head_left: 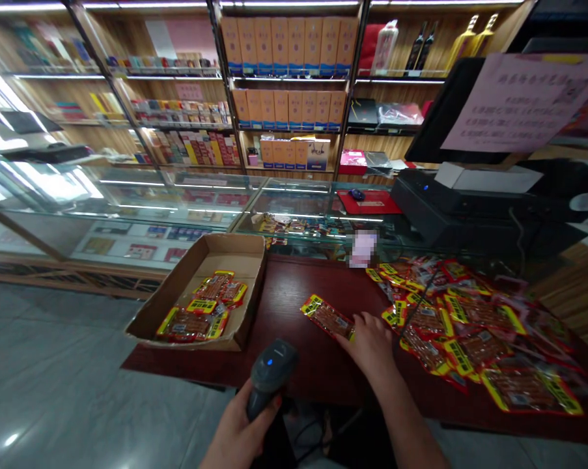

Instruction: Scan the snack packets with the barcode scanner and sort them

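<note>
My left hand (242,423) is wrapped round the handle of a dark barcode scanner (274,365) with a small blue light, held over the table's front edge. Under the fingers of my right hand (372,342) is one end of a snack packet (327,315), yellow and red with brown sticks inside, lying on the dark red table (288,280). To the right spreads a pile of similar snack packets (474,319). On the left, an open cardboard box (254,286) holds several packets (191,324).
Behind the table runs a glass display counter (186,189). A monitor (443,111) with a pink paper sign stands at the right, above a black cash drawer (474,208). A mouse (356,194) rests on a red mat. A blurred-out pinkish item (363,249) lies at the table's back edge.
</note>
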Tool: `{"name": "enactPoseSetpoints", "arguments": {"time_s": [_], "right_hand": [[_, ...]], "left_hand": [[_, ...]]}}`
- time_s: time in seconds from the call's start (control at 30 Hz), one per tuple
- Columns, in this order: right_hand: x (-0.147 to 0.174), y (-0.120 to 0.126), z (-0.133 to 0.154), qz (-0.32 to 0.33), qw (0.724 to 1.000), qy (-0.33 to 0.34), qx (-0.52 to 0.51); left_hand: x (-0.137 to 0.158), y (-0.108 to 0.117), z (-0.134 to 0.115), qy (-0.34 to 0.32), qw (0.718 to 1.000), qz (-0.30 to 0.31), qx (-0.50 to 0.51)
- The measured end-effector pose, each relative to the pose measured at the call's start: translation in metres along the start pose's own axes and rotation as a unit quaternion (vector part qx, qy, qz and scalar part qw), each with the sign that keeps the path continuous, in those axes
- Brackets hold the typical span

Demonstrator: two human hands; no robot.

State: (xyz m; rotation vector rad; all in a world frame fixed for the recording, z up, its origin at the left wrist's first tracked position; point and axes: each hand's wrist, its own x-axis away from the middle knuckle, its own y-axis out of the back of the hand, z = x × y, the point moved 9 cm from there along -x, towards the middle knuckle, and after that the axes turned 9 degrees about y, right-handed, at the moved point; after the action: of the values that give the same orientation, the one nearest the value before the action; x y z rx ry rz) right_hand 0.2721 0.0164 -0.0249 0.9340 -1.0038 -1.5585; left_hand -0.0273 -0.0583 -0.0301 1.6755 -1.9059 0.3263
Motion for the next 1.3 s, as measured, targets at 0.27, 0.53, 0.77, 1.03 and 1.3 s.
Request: {"name": "enactPoseSetpoints", "arguments": {"time_s": [0.27, 0.53, 0.77, 1.03, 1.3], "right_hand": [[-0.004, -0.023, -0.002, -0.013, 0.968, 0.010, -0.251], [-0.003, -0.040, -0.012, -0.047, 0.914, 0.011, -0.403], [-0.002, -0.042, -0.016, -0.058, 0.894, -0.003, -0.444], [0.001, -0.044, -0.006, -0.052, 0.859, -0.029, -0.508], [-0.056, -0.018, 0.123, 0.019, 0.798, 0.075, -0.598]], "left_hand": [[0.004, -0.008, -0.014, -0.011, 0.999, 0.031, -0.013], [0.013, -0.007, -0.018, -0.009, 0.999, 0.043, -0.017], [0.013, -0.008, -0.020, -0.003, 0.998, 0.055, -0.028], [0.013, -0.009, -0.019, -0.006, 0.998, 0.058, -0.015], [0.001, 0.000, 0.000, 0.011, 1.000, 0.013, 0.024]]}}
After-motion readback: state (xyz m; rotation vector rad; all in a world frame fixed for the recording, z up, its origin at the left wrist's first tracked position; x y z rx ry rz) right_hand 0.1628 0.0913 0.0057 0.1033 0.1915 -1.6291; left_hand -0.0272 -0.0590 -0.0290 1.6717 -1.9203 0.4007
